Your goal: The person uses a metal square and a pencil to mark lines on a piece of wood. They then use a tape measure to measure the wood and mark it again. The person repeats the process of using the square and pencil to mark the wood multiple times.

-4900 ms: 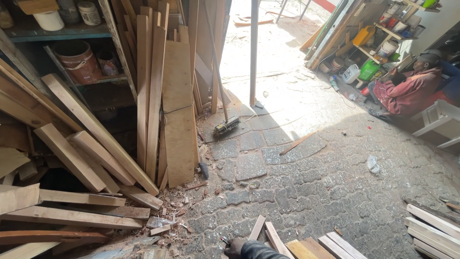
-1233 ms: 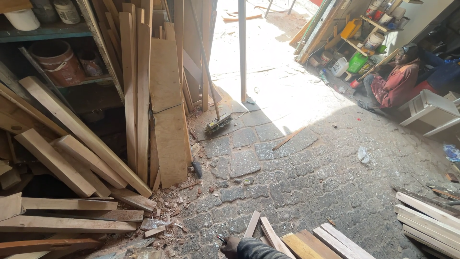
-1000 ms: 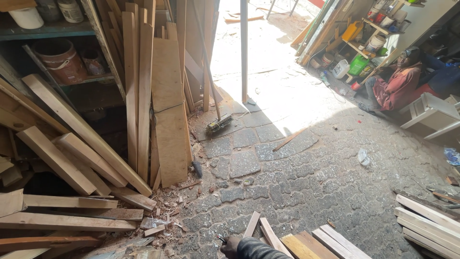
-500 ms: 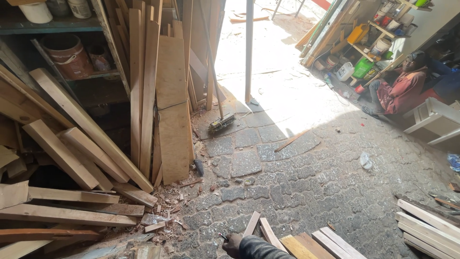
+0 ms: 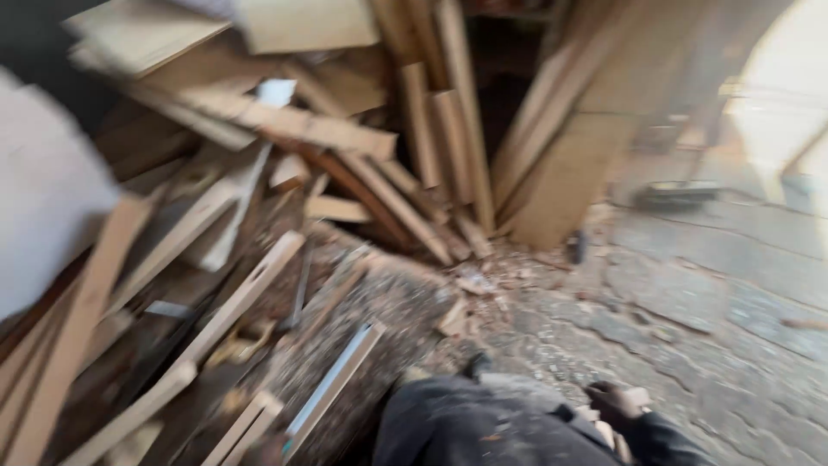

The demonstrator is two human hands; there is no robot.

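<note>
Blurred view: one hand [image 5: 614,404] shows low at the right over the paving stones [image 5: 690,302], dark sleeve behind it, something pale at its fingers, too smeared to tell. Nearest it, small wood offcuts [image 5: 461,312] lie loose on the stones, left of the hand, near the leaning planks [image 5: 431,147]

Location type: woodworking workshop or timber store. Indicators: a disordered pile of sawn planks [image 5: 259,173] and offcuts covers the left side; boards [image 5: 569,164] lean upright at the rear; wood scraps and shavings [image 5: 470,298] litter the cobbled stone floor [image 5: 716,311]. The view is motion-blurred; finer detail cannot be resolved.
</note>
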